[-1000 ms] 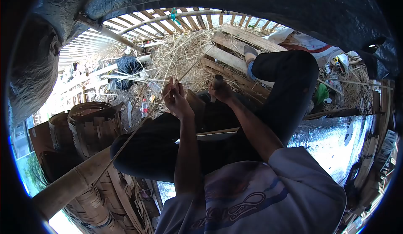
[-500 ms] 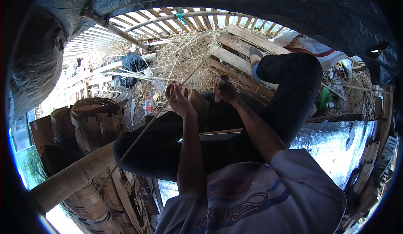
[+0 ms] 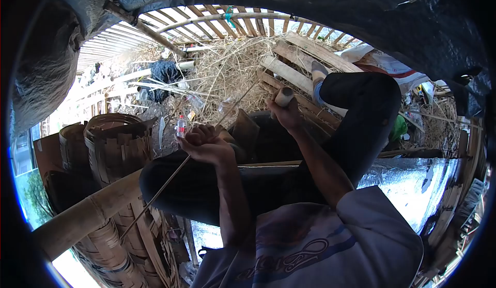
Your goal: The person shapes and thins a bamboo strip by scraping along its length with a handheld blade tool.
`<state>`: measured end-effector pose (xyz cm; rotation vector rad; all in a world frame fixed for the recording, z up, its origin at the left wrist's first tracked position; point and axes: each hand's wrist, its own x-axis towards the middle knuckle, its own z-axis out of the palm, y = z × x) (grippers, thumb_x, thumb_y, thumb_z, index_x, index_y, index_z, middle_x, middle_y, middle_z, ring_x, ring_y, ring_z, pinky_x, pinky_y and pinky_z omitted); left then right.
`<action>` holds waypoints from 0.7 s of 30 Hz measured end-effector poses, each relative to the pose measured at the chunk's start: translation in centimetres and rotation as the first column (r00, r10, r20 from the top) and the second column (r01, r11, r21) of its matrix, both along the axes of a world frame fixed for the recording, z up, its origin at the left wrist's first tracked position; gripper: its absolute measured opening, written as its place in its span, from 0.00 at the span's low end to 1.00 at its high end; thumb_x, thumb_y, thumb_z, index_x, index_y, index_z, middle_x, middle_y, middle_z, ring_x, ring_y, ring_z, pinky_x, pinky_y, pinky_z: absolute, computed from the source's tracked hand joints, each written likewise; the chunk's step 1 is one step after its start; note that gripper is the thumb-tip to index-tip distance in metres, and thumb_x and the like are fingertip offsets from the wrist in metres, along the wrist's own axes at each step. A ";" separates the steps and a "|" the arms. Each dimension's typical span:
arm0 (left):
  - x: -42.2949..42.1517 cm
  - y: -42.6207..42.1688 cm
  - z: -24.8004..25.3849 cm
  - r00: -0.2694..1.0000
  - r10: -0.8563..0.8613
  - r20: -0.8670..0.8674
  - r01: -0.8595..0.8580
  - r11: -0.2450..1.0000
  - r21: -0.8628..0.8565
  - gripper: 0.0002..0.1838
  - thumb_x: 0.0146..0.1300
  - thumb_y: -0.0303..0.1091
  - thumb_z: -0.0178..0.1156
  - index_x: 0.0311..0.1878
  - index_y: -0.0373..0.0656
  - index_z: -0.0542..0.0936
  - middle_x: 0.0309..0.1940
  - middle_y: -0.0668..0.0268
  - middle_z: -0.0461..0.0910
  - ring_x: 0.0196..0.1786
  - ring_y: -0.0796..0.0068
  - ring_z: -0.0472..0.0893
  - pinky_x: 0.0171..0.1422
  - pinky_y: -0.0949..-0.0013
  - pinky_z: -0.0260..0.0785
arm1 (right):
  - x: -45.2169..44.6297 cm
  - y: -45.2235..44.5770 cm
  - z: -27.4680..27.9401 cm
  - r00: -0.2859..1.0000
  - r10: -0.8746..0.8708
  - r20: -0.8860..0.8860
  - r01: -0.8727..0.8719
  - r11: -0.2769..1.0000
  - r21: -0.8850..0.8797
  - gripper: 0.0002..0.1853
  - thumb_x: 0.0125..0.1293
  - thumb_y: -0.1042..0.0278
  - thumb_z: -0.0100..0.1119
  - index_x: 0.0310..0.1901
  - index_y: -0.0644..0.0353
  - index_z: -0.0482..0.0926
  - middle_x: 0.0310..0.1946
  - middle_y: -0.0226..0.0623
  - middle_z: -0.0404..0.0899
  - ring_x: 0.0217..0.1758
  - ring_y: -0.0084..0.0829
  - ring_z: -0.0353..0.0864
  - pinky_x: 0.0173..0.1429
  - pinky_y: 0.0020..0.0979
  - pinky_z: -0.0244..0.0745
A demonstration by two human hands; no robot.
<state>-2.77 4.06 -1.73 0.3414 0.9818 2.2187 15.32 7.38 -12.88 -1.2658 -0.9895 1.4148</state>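
Note:
My left hand (image 3: 206, 144) is closed around a long, thin bamboo strip (image 3: 155, 198). The strip slants from the lower left, past my bent knee, up toward the straw. My right hand (image 3: 285, 113) grips a tool by its thick, round wooden handle (image 3: 283, 97), whose pale end points up; its working end is hidden from view. Between the two hands, a brown flat-faced piece (image 3: 245, 133) stands near my crossed legs.
At left stand woven bamboo baskets (image 3: 116, 148) beside a thick bamboo pole (image 3: 88, 213). Loose straw (image 3: 227, 65) and wooden planks (image 3: 289, 73) lie ahead, before a slatted bamboo fence (image 3: 253, 24). Dark plastic sheeting (image 3: 330, 3) hangs overhead. A small bottle (image 3: 181, 126) stands near the left hand.
My left hand has come down and toward me, its fingers curling from a loose pinch into a closed grip. The right hand has risen slightly, tipping the handle's end toward me.

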 end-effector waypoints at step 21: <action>2.5 1.3 0.7 0.998 0.045 -0.046 -0.046 0.998 -0.032 0.24 0.66 0.41 0.38 0.12 0.51 0.52 0.08 0.75 0.45 0.13 0.82 0.43 0.19 0.73 0.35 | 1.6 0.6 18.0 0.824 0.096 -0.559 0.308 0.752 0.583 0.09 0.64 0.78 0.51 0.31 0.60 0.60 0.15 0.32 0.63 0.17 0.22 0.62 0.26 0.30 0.65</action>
